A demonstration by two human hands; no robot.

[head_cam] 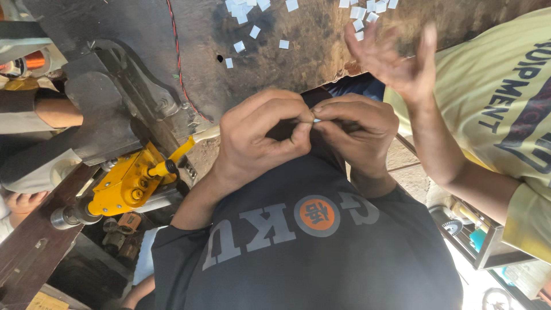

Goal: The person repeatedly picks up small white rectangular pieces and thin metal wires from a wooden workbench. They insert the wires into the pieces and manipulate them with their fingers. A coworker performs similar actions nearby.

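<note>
Near the middle of the frame the person's two hands meet, fingertips pressed together over a tiny pale piece that shows only as a sliver between them. The left hand sits left of centre, its fingers curled and the thumb and forefinger pinched onto that sliver; the right hand mirrors it just to the right, knuckles bent, thumb and forefinger closed on the same spot, so the two hands touch at the tips. What the pale piece is exactly cannot be told, since most of it is hidden by the fingers. Below the hands, filling the lower middle of the frame, is the dark blue T-shirt with grey lettering and an orange round emblem. Across the top of the frame runs a worn dark work surface, and small white square slips lie scattered on it in the upper middle and towards the upper right. A thin red wire crosses that surface at the upper left. In the lower left stands a yellow hand-cranked tool with a metal shaft, beside a grey metal block. At the upper right, another person's hand is raised with its fingers spread open, holding nothing, its forearm leading down to a pale yellow shirt at the right edge.
</note>
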